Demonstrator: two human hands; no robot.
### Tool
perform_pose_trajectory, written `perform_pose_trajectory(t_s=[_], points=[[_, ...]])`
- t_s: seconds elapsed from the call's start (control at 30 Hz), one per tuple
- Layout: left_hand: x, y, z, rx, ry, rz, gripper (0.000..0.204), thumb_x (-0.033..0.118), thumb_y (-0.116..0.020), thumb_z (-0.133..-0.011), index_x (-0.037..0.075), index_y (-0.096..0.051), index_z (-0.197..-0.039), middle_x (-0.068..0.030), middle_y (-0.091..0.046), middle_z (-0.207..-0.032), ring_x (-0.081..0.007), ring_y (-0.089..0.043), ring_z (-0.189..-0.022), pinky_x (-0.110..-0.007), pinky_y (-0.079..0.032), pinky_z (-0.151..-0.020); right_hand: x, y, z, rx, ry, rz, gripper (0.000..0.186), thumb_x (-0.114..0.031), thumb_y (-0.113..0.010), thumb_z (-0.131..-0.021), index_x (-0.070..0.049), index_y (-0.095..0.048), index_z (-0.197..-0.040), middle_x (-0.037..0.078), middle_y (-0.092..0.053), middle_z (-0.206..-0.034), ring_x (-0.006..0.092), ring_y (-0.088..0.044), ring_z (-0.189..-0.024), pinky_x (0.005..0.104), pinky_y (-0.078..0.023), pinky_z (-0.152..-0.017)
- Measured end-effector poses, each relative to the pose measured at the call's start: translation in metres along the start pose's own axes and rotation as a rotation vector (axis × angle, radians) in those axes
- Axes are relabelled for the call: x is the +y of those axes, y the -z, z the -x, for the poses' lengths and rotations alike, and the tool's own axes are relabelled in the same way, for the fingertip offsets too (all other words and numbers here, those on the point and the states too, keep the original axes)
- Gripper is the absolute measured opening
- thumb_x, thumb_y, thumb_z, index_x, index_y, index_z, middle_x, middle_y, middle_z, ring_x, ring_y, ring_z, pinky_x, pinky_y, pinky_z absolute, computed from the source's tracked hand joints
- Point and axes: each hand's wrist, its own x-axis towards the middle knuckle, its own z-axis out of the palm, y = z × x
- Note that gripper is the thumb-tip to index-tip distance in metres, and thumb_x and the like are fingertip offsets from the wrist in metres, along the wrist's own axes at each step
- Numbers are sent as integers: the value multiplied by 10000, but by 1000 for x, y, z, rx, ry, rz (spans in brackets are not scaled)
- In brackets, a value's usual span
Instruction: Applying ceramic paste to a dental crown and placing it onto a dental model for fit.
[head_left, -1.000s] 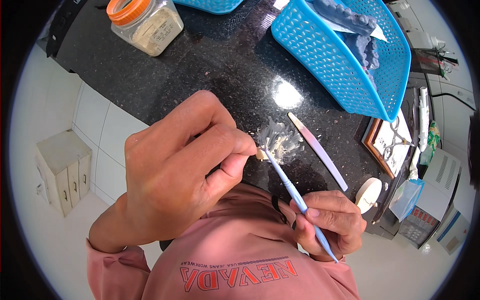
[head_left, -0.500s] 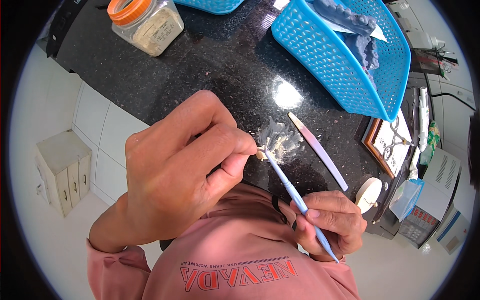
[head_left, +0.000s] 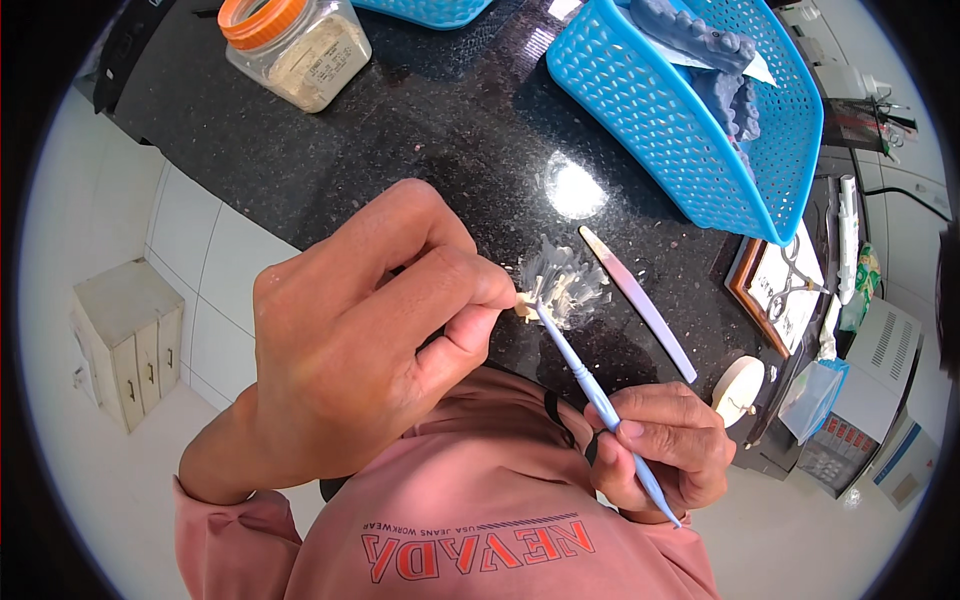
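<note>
Between thumb and forefinger of my left hand (head_left: 370, 325), a small cream-coloured piece (head_left: 525, 305) is pinched; the fingertips hide much of it, so its kind is unclear. My right hand (head_left: 670, 445) grips a slim light-blue carving tool (head_left: 592, 388) like a pen. The tool's narrow tip meets the cream piece, or lies just in front of it. Pale shavings and smears (head_left: 575, 290) are scattered on the black speckled countertop (head_left: 440, 140) behind the piece. To their right lies a flat pink-to-lilac stick (head_left: 640, 302), shaped like a nail file.
A blue perforated basket (head_left: 650, 120) holds blue-grey dental casts (head_left: 690, 35) at the far right. An orange-lidded jar of pale powder (head_left: 310, 65) stands far left. Scissors-like metal tools (head_left: 795, 278) rest on a framed board, near a cream round block (head_left: 738, 388).
Both hands, the cream piece and the tool stay in nearly the same place, with only a very slight shift to the right in the picture.
</note>
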Motion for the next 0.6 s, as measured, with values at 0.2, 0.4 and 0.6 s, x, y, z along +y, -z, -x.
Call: perform_pose_trajectory(t_s=[0.2,0.4,0.6], points=[[-1,0,0,1,1,-2,221,-115,-722,-638,30,-688,-801,-50,-562,-754,-92,-547,-566,-217,-422,-491,2,0,2,28,17,-20,247,-3,-818,-715,9,-608,-843,147,-679,-735,227,-689,-618,294,-578,-522],[-1,1,0,8,3,2,225,-119,-718,-637,29,-691,-804,-51,-562,-760,-90,-543,-570,-215,-417,-495,0,1,2,12,5,-18,243,9,-805,-718,3,-600,-848,144,-677,-734,224,-684,-611,294,-572,-514],[-2,2,3,25,74,117,227,-126,-698,-645,28,-699,-812,-49,-567,-789,-80,-533,-616,-207,-412,-543,1,-1,5,138,-45,-32,218,26,-775,-716,-2,-591,-831,145,-669,-716,206,-668,-578,277,-548,-492]])
